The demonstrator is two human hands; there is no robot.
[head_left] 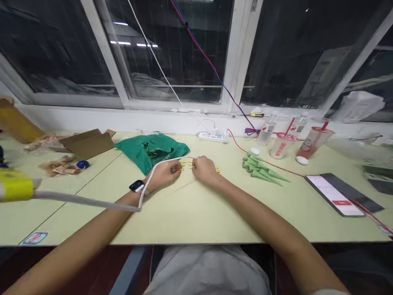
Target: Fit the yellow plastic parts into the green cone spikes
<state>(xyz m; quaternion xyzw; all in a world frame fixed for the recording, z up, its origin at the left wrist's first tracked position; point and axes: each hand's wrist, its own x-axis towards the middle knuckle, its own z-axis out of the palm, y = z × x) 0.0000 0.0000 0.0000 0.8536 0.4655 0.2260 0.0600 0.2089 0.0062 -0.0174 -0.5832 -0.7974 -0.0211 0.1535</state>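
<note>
Both hands were over the table (196, 217), close tog. btwn the green bag (132, 145) and the green cones (259, 168). Small yellow pieces (182, 164) lay on the tabletop in the gap btwn the hands, w/ a few more just past the R hand (205, 169). L hand (166, 174) was half curled, thumb and fingertips right at the nearest pieces; can't tell if it gripped one. R hand was curled tighter, knuckles up, fingertips hidden, so can't tell if it had anything. Watch (136, 185) on L wrist. White cable (92, 200) crossed the view in front of L forearm. Bag was just behind L hand, mouth open, contents unclear. Cones lay in a loose bunch to the R, tips toward the phone (334, 196), screen lit. Red cable (279, 164) ran past cones from approx the pwr strip (206, 137). Cardboard (87, 144) and blue ball (82, 164) sat far L.
</note>
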